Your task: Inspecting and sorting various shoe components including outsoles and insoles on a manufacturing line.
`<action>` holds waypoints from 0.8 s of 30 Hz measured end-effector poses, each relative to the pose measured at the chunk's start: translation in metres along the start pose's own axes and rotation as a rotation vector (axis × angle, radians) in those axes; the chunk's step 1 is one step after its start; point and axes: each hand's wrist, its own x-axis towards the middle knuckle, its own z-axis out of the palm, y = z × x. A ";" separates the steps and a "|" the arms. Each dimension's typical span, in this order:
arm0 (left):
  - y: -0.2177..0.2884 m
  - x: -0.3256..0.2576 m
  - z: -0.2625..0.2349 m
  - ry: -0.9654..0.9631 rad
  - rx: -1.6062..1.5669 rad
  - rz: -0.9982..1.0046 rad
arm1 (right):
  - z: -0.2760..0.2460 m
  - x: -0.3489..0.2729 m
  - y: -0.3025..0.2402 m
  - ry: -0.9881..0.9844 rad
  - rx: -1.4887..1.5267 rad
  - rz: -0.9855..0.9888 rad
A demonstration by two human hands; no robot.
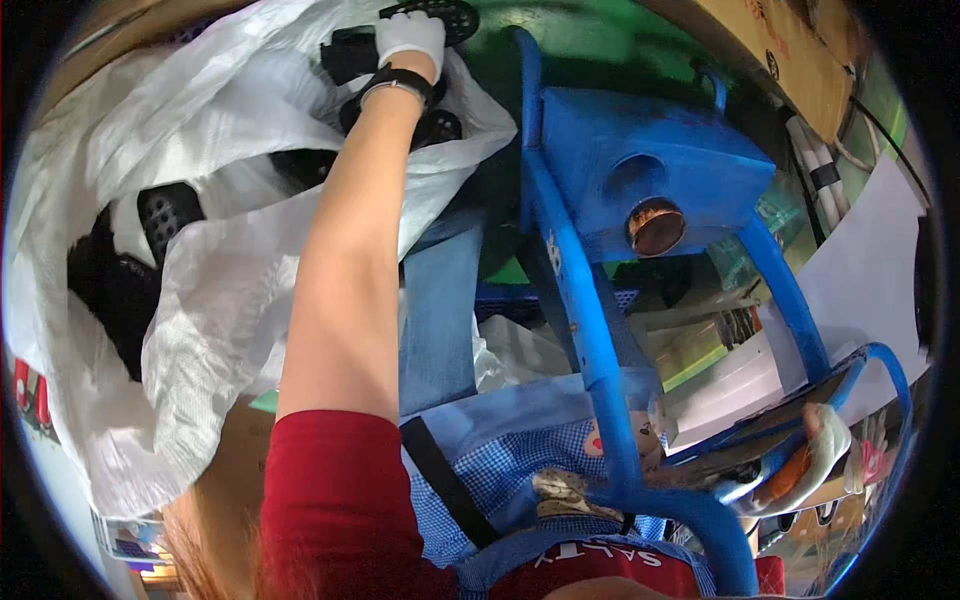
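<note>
A crumpled white woven sack (pixel 225 310) fills the left side and gapes open in places, showing dark contents between its folds. Right of it stands a blue-painted metal machine (pixel 590 150), its tubular frame running down toward the person, with a round rusty port (pixel 656 227) on its box-shaped body. The left forearm (pixel 345 260) reaches up across the sack from a red sleeve (pixel 340 480), bare as far as a dark wristband (pixel 400 84). The left hand (pixel 411 36), in a white glove, is at the top edge, over the sack's upper part; its fingers curl over the left end of a black perforated piece (pixel 458 20) and appear to grasp it, with little gap left in the grip. The thumb is hard to make out. That piece is rounded at its outer end and dotted with small holes, rather like a moulded shoe sole. More dark pieces (pixel 118 285) lie in the sack below and to the left, some also perforated, partly covered by white folds; the forearm hides others. At far right, beyond the frame, a pale and tan shape may be the right hand (pixel 825 445); blur and the bent rim leave its grip impossible to tell.
</note>
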 end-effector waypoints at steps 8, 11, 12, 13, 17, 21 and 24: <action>-0.042 0.027 -0.012 0.079 -0.405 0.029 | -0.005 -0.023 0.022 -0.014 0.094 0.097; -0.094 0.025 -0.019 0.179 -0.187 0.182 | -0.008 -0.015 0.017 0.002 0.224 0.095; -0.108 0.017 -0.018 0.192 -0.248 0.166 | -0.008 -0.014 0.014 -0.012 0.211 0.061; -0.119 0.012 -0.017 -0.044 -0.357 0.043 | -0.008 -0.012 0.012 -0.013 0.168 0.089; -0.124 -0.029 -0.005 -0.008 -0.395 0.194 | -0.007 -0.010 0.009 -0.027 0.116 0.070; -0.092 -0.060 0.006 -0.160 -0.343 0.234 | -0.007 -0.009 0.014 -0.021 0.130 0.069; -0.062 -0.063 0.017 -0.194 -0.244 0.094 | -0.006 -0.008 0.016 -0.008 0.133 0.059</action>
